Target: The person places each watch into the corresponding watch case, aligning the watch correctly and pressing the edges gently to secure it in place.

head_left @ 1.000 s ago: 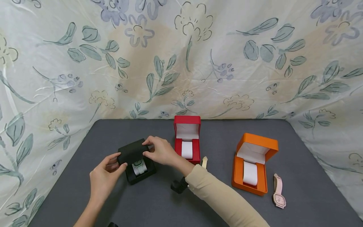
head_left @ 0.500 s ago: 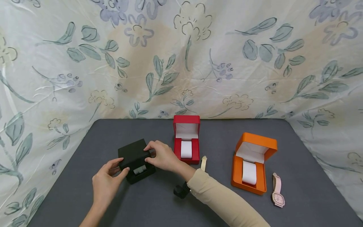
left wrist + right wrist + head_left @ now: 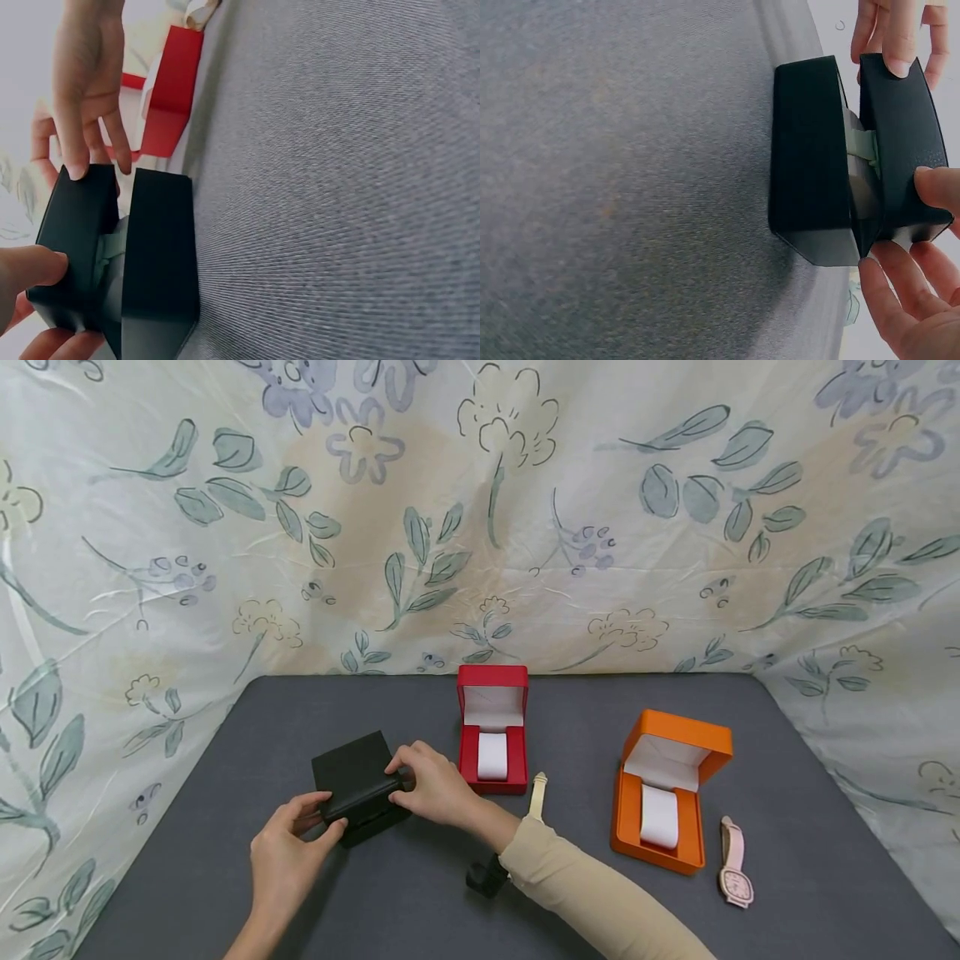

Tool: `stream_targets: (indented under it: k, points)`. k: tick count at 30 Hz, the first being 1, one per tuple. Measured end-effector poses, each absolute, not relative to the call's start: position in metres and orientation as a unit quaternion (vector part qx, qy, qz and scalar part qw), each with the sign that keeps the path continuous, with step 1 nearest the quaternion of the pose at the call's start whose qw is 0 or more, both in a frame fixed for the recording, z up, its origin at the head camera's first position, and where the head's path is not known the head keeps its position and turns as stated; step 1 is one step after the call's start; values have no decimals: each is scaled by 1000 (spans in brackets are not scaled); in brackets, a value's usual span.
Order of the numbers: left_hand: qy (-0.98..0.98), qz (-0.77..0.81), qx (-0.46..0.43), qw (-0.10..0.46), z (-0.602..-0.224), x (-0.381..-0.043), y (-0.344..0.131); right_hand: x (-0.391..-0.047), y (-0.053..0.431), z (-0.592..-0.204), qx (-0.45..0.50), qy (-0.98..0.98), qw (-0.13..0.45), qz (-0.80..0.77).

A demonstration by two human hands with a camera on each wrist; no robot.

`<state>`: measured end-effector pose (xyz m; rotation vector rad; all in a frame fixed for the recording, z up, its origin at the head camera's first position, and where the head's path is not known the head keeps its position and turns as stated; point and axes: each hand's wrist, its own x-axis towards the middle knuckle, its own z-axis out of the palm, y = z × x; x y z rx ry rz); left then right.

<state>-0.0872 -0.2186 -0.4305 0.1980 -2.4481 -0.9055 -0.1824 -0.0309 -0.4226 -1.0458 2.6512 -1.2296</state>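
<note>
Left of centre: black watch box (image 3: 358, 785), lid (image 3: 77, 225) ajar over pale green strap (image 3: 112, 246)
Left hand (image 3: 287, 852): pinching the lid's left end
Right hand (image 3: 433, 787): pinching the lid's right end
Lower right: pink wristwatch (image 3: 734, 862), dial (image 3: 736, 887) too small to read

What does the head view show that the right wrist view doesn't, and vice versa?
Head only: the open red watch box, open orange watch box, pink watch and cream watch strap.
Right wrist only: a pale green watch strap in the gap under the lid.
Both: the black watch box, with the left hand and right hand on it.
</note>
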Motion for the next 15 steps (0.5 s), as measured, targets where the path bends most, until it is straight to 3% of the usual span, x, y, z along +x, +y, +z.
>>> stream_targets:
  k: [15]
  points:
    - [-904,-318,62,277,-436,-85,-218,-182,-26,-429,-350,851,28,-391]
